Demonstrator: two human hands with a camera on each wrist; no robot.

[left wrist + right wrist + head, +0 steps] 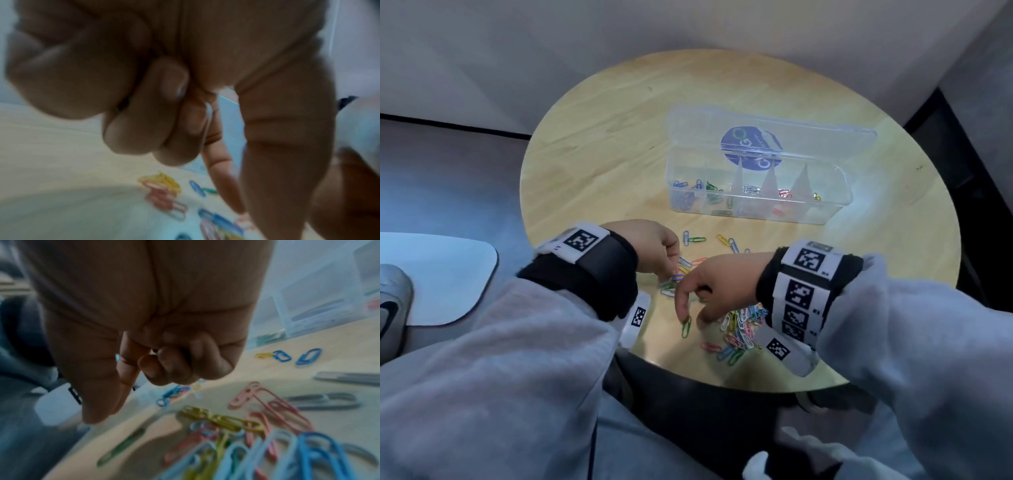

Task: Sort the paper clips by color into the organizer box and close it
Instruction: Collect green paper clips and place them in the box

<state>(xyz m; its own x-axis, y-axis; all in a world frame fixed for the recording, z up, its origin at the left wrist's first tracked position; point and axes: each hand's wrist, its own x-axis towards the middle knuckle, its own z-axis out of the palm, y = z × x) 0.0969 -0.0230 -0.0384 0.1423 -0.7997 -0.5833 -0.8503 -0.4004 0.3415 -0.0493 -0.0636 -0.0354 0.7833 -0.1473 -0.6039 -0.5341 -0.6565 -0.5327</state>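
Note:
The clear organizer box (756,209) stands on the round wooden table (619,137) with its lid (808,137) folded back. Blue, green, silver, red and yellow clips lie in separate compartments. A mixed pile of paper clips (739,329) (246,443) lies under my right wrist. My right hand (693,320) reaches down with thumb and index finger apart. The index tip touches a green paper clip (686,327) (121,447) lying flat near the table's front edge. My left hand (673,267) hovers over a smaller clip cluster (671,282). Its curled fingers (144,121) show a sliver of green between them.
A few loose clips (695,239) lie between the hands and the box. In the right wrist view the box (318,296) is at the upper right. The table's front edge (722,380) is close below the pile. A white rounded surface (438,277) lies at the left.

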